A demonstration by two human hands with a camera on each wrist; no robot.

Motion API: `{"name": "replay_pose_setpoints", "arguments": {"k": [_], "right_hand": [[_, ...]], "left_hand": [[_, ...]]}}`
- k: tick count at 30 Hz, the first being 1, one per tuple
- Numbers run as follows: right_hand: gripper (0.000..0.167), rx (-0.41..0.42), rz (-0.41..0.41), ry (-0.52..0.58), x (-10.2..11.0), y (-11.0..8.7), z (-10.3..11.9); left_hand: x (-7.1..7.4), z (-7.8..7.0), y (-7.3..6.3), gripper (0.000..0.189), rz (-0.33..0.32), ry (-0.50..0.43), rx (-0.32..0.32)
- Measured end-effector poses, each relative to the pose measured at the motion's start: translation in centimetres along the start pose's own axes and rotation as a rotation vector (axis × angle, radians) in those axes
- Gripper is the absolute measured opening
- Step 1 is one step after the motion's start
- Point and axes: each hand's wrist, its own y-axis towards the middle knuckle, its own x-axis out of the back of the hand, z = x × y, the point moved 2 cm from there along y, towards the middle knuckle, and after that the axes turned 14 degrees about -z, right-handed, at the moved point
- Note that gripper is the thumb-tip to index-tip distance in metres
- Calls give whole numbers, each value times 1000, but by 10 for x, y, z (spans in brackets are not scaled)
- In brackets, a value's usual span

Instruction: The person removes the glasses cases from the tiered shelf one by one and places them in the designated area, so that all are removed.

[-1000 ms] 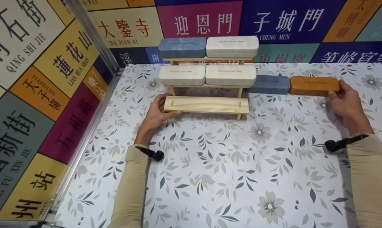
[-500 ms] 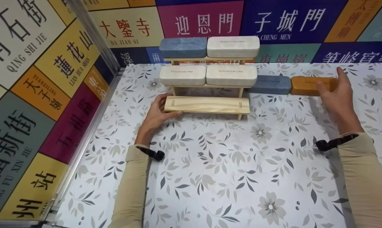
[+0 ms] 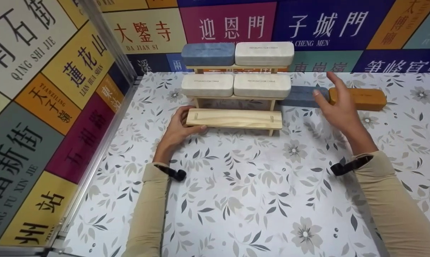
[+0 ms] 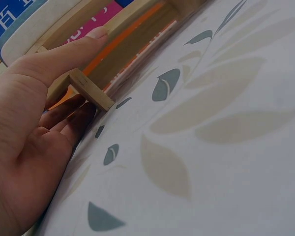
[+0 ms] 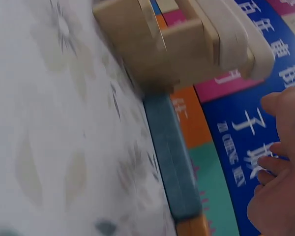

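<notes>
A wooden three-tier display stand [image 3: 232, 117] stands on the table in the head view. My left hand [image 3: 177, 130] grips the left end of its bare lowest shelf, thumb along the front edge and fingers around the side, as the left wrist view also shows. My right hand [image 3: 341, 107] is raised with fingers spread, holding nothing. In the head view it overlaps the meeting ends of a blue glasses case [image 3: 304, 96] and an orange glasses case [image 3: 372, 99]. The blue case's left end is partly hidden by the stand and its load.
Two white glasses cases [image 3: 207, 85] lie side by side on the middle shelf. On the top shelf, a blue case [image 3: 207, 54] sits left of a white case [image 3: 264, 53]. Sign-printed walls [image 3: 229, 23] rise behind and to the left of the flower-patterned table [image 3: 257, 200].
My right hand has let go of the orange case's right end and moved left, fingers spreading, to above where the blue and orange cases meet. The left hand has stayed on the stand.
</notes>
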Motion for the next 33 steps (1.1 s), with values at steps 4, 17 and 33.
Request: {"name": "replay_pose_setpoints", "arguments": {"k": [4,17,33], "right_hand": [[77,58,67,50,-22,-7,17],[90,60,142,152,-64,-13,38],[90,-23,58,256,-88,-6,44]], "left_hand": [[0,1,0,91,0,-7,8],[0,1,1,92,14,-4,-14],[0,1,2,88,2,-1,-9]]}}
